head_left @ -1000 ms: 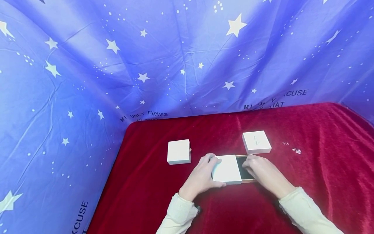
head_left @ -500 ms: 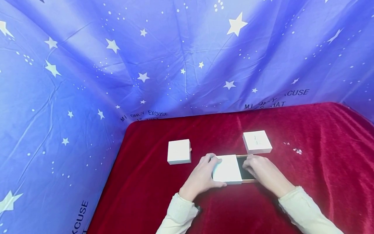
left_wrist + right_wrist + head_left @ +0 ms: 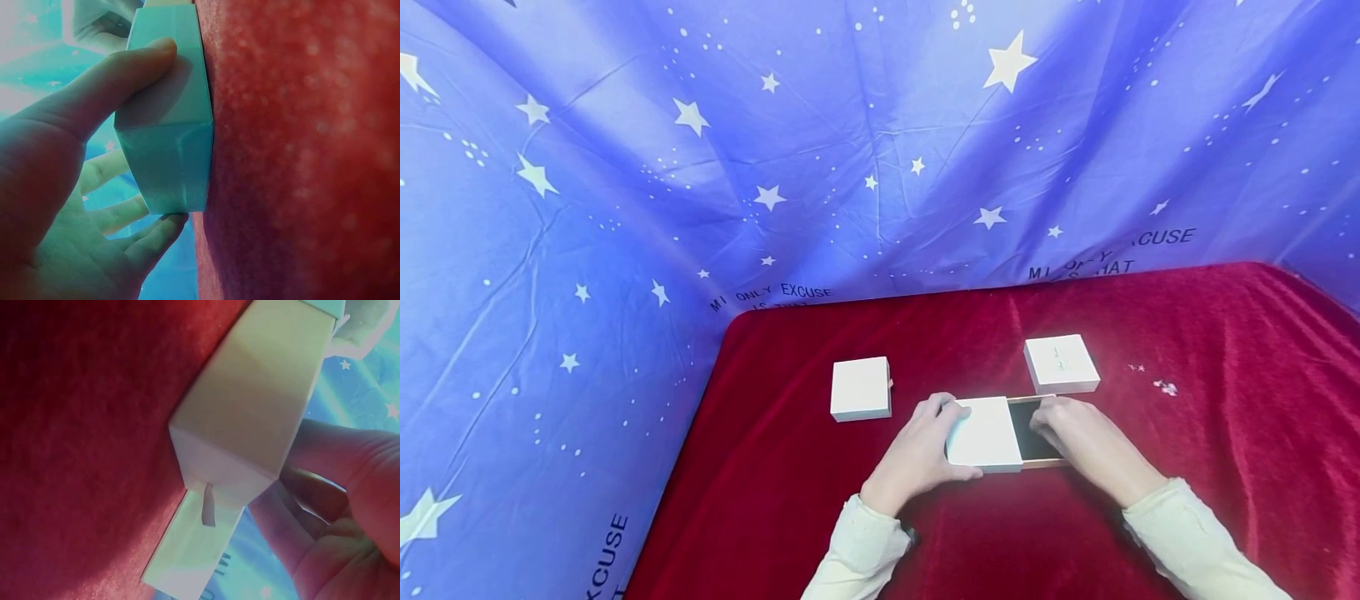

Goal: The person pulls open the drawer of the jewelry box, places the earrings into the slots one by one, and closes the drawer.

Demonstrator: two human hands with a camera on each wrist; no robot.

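In the head view my left hand [image 3: 921, 450] grips the white sleeve of a drawer box [image 3: 985, 433], thumb on the near side, fingers round the left end and far side. The left wrist view shows the thumb [image 3: 147, 62] flat along the sleeve's side. A dark-lined drawer [image 3: 1026, 433] sticks out to the right. Over it my right hand [image 3: 1086, 442] bends its fingers down inside. Seen from the right wrist, the drawer's walls hide the fingertips, and I cannot tell whether they pinch anything. A ribbon tab [image 3: 208, 506] hangs loose from the drawer's front.
A white box [image 3: 861, 389] sits at the left, and another white box with lettering [image 3: 1062, 364] stands just behind the drawer. Small shiny pieces [image 3: 1165, 387] lie at the right on the red velvet cloth [image 3: 1210, 333]. A starry blue curtain [image 3: 850, 125] hangs behind.
My right hand has shifted slightly to the right, and a little more of the dark drawer shows. The left hand and the other boxes hold their places.
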